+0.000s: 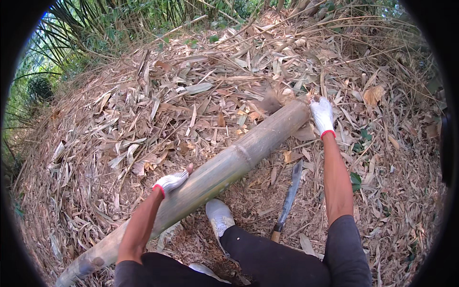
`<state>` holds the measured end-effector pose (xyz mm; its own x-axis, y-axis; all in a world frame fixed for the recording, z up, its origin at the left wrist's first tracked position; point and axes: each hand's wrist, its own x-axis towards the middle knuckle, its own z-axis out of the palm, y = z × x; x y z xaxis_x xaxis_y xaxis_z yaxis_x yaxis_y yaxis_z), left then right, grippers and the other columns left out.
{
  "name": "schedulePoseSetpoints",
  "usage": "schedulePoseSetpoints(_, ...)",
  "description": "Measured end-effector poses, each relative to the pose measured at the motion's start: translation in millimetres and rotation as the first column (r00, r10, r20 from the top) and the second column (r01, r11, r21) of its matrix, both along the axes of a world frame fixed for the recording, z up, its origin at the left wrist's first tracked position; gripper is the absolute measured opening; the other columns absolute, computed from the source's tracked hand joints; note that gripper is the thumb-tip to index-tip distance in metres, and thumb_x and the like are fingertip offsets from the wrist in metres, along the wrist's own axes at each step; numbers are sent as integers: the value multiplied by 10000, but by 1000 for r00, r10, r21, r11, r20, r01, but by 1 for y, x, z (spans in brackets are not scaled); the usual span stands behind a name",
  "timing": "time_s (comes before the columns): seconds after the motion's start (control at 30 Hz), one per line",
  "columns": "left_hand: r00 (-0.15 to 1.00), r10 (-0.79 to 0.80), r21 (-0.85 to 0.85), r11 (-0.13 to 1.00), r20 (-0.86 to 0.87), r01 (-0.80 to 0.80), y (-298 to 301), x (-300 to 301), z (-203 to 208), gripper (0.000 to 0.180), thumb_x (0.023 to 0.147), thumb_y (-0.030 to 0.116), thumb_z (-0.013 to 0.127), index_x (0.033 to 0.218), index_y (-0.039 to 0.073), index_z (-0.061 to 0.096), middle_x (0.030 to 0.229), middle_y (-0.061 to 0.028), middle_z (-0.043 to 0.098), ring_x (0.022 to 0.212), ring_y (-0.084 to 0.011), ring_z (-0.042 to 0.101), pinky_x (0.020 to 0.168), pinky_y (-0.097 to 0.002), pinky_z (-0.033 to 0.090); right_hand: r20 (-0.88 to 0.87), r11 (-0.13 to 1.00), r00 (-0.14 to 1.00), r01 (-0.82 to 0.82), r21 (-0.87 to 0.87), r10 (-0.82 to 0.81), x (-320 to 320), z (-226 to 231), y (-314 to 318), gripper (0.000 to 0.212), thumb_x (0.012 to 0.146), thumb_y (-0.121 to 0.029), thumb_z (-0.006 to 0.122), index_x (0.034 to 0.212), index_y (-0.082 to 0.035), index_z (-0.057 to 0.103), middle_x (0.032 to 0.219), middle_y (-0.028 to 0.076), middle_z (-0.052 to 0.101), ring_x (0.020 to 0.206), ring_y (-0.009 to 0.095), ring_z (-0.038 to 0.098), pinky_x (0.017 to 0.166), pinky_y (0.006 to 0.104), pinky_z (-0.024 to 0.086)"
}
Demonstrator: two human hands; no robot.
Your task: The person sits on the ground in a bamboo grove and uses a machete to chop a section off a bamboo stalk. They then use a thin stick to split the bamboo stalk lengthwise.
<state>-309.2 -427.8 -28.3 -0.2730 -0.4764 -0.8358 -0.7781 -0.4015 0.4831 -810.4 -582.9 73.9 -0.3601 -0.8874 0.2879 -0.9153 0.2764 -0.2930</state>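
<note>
A thick bamboo pole (224, 165) runs slantwise from the lower left to the upper right, with a node ring near its middle. My left hand (173, 182), in a white fingerless knit glove with red cuff, presses against the pole's far side; most of its fingers are hidden. At the pole's upper right end, my right hand (322, 115), gloved the same way, holds the rim with bent fingers. A long machete (290, 196) with a wooden handle lies on the ground below the pole, left of my right forearm.
Dry bamboo leaves (191, 110) and husks cover the sloping ground. My shoe (220, 215) stands just below the pole, near the machete. A brown blurred lump (270, 102) sits by the pole's far end. Green bamboo stems (91, 33) and dry branches (296, 36) line the back.
</note>
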Motion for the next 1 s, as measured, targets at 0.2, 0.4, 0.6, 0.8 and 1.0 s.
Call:
schedulePoseSetpoints(0.2, 991, 136, -29, 990, -5, -136, -10, 12, -38, 967, 835, 796, 179, 1371, 34, 437, 1389, -194, 462, 1295, -339, 432, 1074, -405, 309, 102, 940, 974, -224, 256, 204, 83, -58, 108, 452, 775, -298, 698, 1095, 15, 636, 1072, 243, 638, 1045, 368, 597, 935, 421, 450)
schedulePoseSetpoints(0.4, 986, 113, -211, 974, 122, -85, 50, 87, -15, 829, 908, 675, 230, 1311, 1, 493, 1355, -220, 486, 1276, -360, 443, 1071, -396, 315, 124, 863, 957, -290, 413, 262, 152, -94, 225, 458, 747, -288, 695, 1092, 10, 648, 1117, 229, 632, 1100, 338, 582, 970, 400, 447)
schedulePoseSetpoints(0.6, 908, 161, -270, 961, 388, -54, 124, 162, 4, 730, 944, 599, 231, 1225, 18, 574, 1256, -260, 543, 1191, -415, 497, 1020, -449, 361, 126, 780, 926, -367, 506, 354, 169, -91, 267, 469, 740, -284, 686, 1115, -7, 640, 1179, 218, 606, 1124, 324, 572, 969, 394, 450)
schedulePoseSetpoints(0.8, 764, 395, -514, 852, 510, -97, 197, 259, -4, 640, 962, 532, 279, 1158, 24, 614, 1169, -266, 587, 1107, -434, 543, 953, -476, 416, 280, 839, 938, -317, 443, 206, 172, -86, 302, 423, 759, -143, 689, 1139, 23, 607, 1089, 206, 639, 1001, 306, 629, 888, 377, 491)
schedulePoseSetpoints(1.0, 791, 173, -170, 982, 587, -89, 217, 322, -14, 604, 930, 513, 322, 1152, 32, 612, 1196, -239, 583, 1129, -409, 536, 936, -443, 420, 862, 837, 423, -332, 434, -280, 232, -106, 286, 417, 854, -178, 674, 1202, 27, 568, 999, 132, 655, 866, 202, 637, 714, 297, 514)
